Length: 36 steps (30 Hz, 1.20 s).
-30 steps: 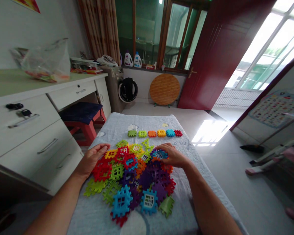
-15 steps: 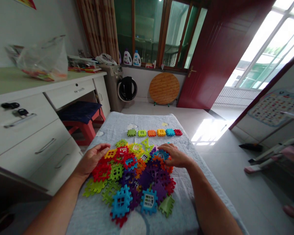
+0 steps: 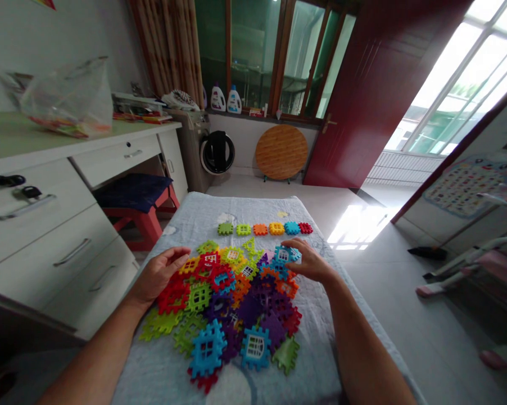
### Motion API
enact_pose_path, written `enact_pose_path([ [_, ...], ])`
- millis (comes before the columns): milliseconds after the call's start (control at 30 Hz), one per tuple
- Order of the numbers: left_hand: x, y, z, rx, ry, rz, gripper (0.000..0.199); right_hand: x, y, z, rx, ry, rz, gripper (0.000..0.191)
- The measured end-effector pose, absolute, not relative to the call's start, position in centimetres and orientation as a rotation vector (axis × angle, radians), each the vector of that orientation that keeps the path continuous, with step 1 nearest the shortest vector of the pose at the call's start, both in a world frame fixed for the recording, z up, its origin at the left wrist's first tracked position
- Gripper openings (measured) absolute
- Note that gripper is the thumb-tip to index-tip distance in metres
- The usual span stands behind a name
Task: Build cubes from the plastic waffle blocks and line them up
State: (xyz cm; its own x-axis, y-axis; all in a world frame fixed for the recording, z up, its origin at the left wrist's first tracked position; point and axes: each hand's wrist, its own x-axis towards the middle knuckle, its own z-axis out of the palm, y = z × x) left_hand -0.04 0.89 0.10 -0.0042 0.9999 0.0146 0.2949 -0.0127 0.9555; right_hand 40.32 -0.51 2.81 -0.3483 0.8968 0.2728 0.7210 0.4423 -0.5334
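Note:
A pile of notched plastic building tiles in red, yellow, green, blue, purple and orange lies on the cloth. My right hand (image 3: 311,261) pinches a blue building tile (image 3: 284,254) with a white window grid, at the pile's right far side. Beneath it sit another blue tile and some orange tiles (image 3: 287,288). At the left edge of the pile rests my left hand (image 3: 161,273), fingers loosely bent, nothing seen in it. Its fingertips are beside a yellow window tile (image 3: 189,265) and above red tiles (image 3: 173,296). Past the pile, several tiles form a row, from a green tile (image 3: 225,228) to a red tile (image 3: 306,228).
A pale blue cloth (image 3: 316,337) covers the table. To the left stand a white desk (image 3: 110,236) with a plastic bag (image 3: 72,107) on it and a red stool (image 3: 146,225). A round wooden board (image 3: 281,152) leans by the wall, near a dark red door (image 3: 363,101).
My right hand has raised a blue window tile from the right of the pile, baring orange tiles below. My left hand has stayed by the yellow tile. The view has shifted slightly.

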Motion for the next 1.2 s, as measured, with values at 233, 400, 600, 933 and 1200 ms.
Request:
enact_pose_path([
  [233, -0.1, 1.0, -0.2, 1.400, 1.387, 1.078, 0.051, 42.6, 0.9, 0.6, -1.725, -1.756, 0.262, 0.049],
  [400, -0.5, 1.2, -0.6, 1.411, 1.373, 1.045, 0.051, 42.2, 1.4, -0.8, -1.908, -1.897, 0.238, 0.044],
  [600, -0.6, 1.4, -0.9, 1.458, 1.377, 1.016, 0.053, 41.3, 1.4, -1.2, -1.949, -1.864, 0.065, 0.046],
  [933, -0.6, 1.4, -0.8, 1.484, 1.344, 1.032, 0.054, 38.8, 1.2, 0.7, -2.250, -1.838, 0.147, 0.056],
  [1200, -0.6, 1.3, -0.7, 1.526, 1.372, 1.022, 0.055, 38.9, 1.8, 1.1, -2.311, -1.755, 0.185, 0.054],
])
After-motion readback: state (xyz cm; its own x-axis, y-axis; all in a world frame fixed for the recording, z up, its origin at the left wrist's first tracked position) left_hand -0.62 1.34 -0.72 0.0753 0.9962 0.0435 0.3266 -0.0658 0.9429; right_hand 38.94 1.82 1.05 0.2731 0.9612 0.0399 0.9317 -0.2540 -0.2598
